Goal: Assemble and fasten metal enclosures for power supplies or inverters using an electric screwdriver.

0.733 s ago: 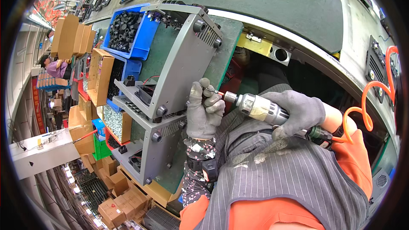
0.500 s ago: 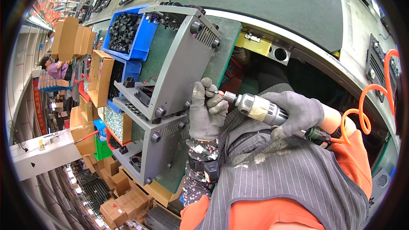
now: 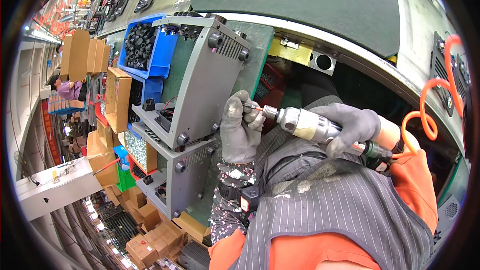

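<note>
Currently: silver, black-ended cylindrical power driver (image 3: 304, 124) between the hands, clamped in right grey-gloved hand (image 3: 352, 126); keep it in line with its thin metal bit (image 3: 257, 108). Left grey-gloved hand (image 3: 241, 135) curls at bit tip; whether pinching, can't tell. Around: grey sheet-metal housings (image 3: 205, 85) crowd the left; blue plastic bin (image 3: 163, 54) beyond; coiled orange hose (image 3: 423, 101) could snag.

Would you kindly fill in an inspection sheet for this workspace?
Surface: green bench top, bearing two grey housings with round black feet.
Job's things: powered driver, its bit toward the left hand.
Clutter: blue bin of black parts; cardboard boxes at lower left.
Hands: both gloved; left curled at the bit, its grip unclear; right hand grips the driver.
Cables: orange hose loops to the driver's rear.
Surroundings: another person, far left.
</note>
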Demonstrator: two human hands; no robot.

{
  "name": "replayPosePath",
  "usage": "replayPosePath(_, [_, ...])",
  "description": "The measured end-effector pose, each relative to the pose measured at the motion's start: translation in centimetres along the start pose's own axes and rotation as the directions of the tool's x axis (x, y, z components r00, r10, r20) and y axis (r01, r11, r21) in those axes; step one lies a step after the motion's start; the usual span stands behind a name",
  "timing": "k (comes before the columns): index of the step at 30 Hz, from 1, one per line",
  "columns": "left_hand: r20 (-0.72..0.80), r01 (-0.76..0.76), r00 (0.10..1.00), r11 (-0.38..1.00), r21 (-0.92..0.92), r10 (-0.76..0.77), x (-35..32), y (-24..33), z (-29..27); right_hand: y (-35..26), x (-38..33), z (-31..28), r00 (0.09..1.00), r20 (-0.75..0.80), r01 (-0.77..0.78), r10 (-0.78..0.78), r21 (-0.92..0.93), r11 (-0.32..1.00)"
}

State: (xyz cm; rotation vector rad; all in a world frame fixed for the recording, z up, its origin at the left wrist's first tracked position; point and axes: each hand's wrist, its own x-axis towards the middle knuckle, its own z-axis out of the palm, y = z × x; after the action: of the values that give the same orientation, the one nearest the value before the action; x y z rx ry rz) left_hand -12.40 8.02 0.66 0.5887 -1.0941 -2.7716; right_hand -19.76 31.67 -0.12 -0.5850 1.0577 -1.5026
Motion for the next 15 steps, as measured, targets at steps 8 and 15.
replayPosePath(8, [-0.216, 0.227, 0.957, 0.962, 0.153, -0.192, -0.2, 1.8, 2.2, -1.9, 0.3, -1.1, 0.983, -0.18, -0.034, -0.036, -0.373, 0.927])
replayPosePath(15, [0.438, -0.406, 0.861, -0.17, 0.898, 0.26, -0.5, 9.9, 7.6, -4.8, 1.3, -3.5, 0.932, -0.337, -0.081, -0.135, -0.557, 0.827])
